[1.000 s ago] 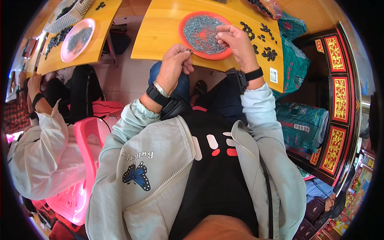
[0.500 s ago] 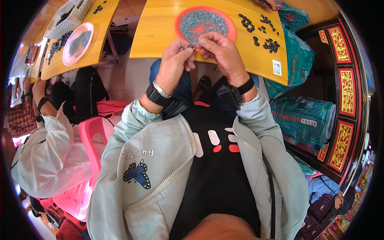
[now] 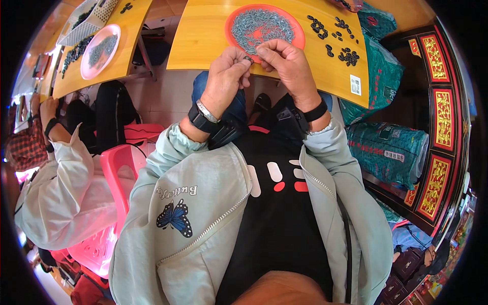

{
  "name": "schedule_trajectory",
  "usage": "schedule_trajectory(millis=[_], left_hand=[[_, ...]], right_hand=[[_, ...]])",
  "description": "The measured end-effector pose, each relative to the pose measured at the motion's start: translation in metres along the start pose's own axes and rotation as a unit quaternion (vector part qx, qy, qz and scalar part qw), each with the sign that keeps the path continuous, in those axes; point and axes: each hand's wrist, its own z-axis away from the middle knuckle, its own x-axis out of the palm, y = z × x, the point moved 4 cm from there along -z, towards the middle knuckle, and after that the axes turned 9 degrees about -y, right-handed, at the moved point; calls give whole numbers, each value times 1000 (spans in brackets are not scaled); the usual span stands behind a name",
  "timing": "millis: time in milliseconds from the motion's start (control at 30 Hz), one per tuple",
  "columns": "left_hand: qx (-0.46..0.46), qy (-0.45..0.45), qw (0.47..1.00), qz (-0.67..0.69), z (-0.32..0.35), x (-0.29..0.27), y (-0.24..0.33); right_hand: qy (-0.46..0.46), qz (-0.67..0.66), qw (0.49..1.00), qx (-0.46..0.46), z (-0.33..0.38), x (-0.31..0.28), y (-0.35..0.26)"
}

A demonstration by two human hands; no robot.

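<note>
My left hand (image 3: 227,79) is closed in a pinch on a small dark piece (image 3: 248,59) showing at the fingertips. Just to its right, my right hand (image 3: 290,68) has thumb and forefinger pressed together; what they hold, if anything, is too small to make out. Both hands hover at the table's near edge, in front of a red-orange plate (image 3: 300,39). Many small grey metal pieces, like screws or pins (image 3: 262,25), are spread over that plate. To its right, loose black oval pieces (image 3: 348,57) lie in small groups.
The yellow table (image 3: 198,40) has a white label near its right corner. Teal sacks (image 3: 389,147) stand at the right. On the left, a co-worker's sleeve (image 3: 71,188), a pink chair (image 3: 113,168) and another table with a pink plate (image 3: 83,66) and a white basket (image 3: 91,23).
My right hand has moved slightly right, apart from the left hand, which keeps its pinch. The view has shifted a little.
</note>
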Motion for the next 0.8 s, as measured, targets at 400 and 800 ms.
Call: schedule_trajectory(millis=[400,800], left_hand=[[21,3,998,-67,1,1,0],[26,7,995,-92,1,2,-1]], right_hand=[[-17,50,999,-1,1,6,-1],[-21,80,997,-2,2,3,-1]])
